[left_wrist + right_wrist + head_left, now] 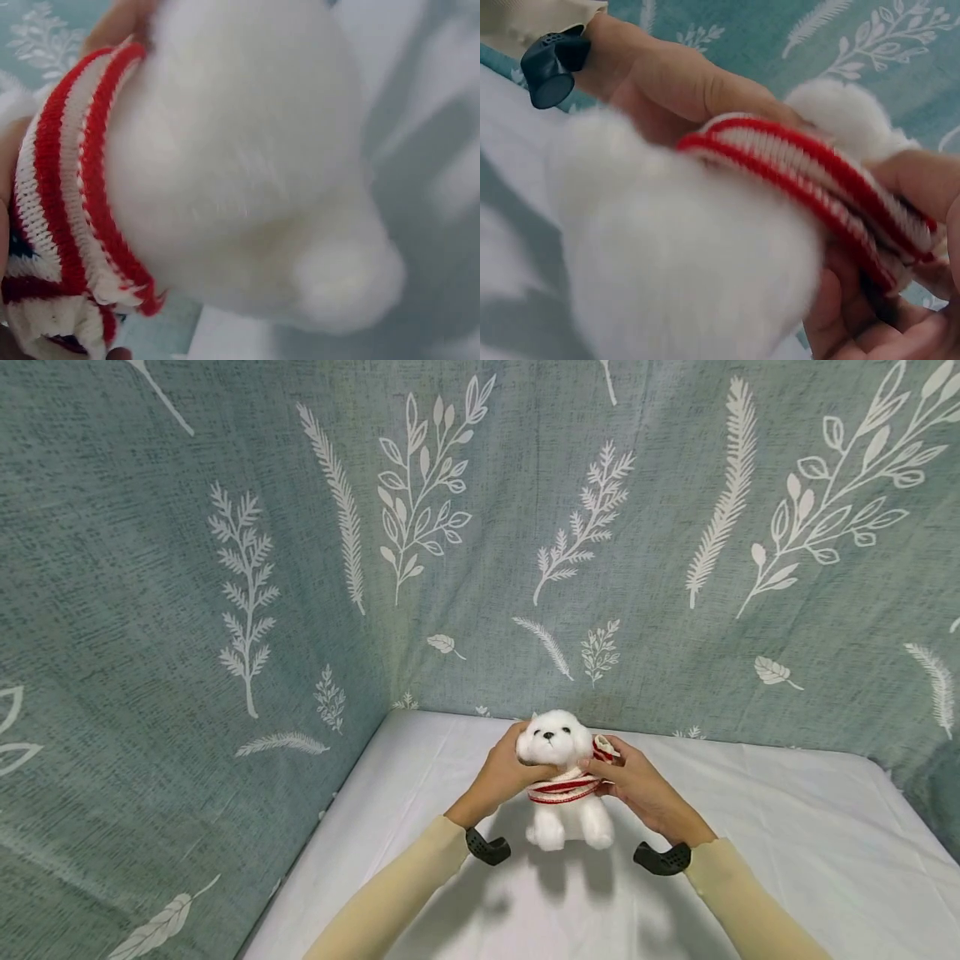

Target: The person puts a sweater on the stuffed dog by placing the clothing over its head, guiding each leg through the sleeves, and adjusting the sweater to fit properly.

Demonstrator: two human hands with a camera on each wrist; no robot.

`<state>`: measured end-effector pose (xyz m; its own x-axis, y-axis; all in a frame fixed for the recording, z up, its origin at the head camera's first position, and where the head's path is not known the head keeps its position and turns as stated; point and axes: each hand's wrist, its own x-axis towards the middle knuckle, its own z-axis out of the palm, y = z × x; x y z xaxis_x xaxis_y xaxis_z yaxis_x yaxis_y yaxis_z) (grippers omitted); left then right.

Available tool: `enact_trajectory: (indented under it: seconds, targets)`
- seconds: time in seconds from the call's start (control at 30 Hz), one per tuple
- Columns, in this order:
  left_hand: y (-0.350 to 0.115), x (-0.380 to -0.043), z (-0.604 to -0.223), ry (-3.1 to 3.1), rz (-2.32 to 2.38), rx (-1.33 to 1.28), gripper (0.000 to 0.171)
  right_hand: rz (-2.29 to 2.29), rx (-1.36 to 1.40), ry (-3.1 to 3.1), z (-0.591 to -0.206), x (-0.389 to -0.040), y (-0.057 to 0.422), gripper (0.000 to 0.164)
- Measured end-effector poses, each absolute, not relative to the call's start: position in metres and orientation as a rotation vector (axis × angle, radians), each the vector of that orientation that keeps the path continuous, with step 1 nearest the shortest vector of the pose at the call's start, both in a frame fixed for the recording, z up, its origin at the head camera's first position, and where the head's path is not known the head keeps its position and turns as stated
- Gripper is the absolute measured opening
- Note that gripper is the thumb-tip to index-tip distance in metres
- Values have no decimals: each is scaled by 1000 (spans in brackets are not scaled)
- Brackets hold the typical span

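Note:
A white plush dog (551, 739) faces the head camera, upright between my two hands. Round its body sits a red-and-white striped knitted garment (564, 791), bunched below the head. My left hand (498, 777) grips the dog at its side, thumb across its chest under the chin. On the other side my right hand (641, 789) pinches a gathered part of the garment, also seen close in the right wrist view as a striped knit band (802, 165). Fluffy white body (247, 150) fills most of the left wrist view, which hides most of the left fingers.
A white cloth (750, 810) covers the table beneath the dog, with shadows of the arms and legs on it. Grey-green curtains (480, 643) with white leaf patterns stand behind and at the left. Black bands (663, 858) are on both wrists.

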<state>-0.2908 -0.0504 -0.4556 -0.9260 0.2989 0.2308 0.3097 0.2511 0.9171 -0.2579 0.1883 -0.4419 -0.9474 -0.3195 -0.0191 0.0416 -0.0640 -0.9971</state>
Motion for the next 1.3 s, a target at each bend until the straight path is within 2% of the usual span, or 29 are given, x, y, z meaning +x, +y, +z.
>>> enact_trajectory:
  seconds: [0.2,0.37,0.47,0.73,0.9,1.13,1.3]
  targets:
    - [-51,-292,-463,-2568,-2029,-467,68,-2079,-287,1884,-444,-254,197,63]
    - [-51,-293,-470,-2705,-2113,-337,58,-2060,-239,1855,-446,-251,202,75]
    - [-49,-293,-472,-2765,-2135,-315,58,-2034,-209,1873,-448,-251,203,75]
    - [-38,-296,-468,-2859,-1838,-368,56,-1960,-163,1991,-451,-251,206,63]
    - [-34,-294,-465,-2902,-1614,-391,46,-1940,-138,2034,-454,-254,205,58]
    - [-38,-291,-464,-2948,-1670,-490,60,-1872,-11,2109,-458,-254,203,48]
    - [-43,-292,-469,-2927,-1833,-676,42,-1834,9,2103,-464,-253,203,47]
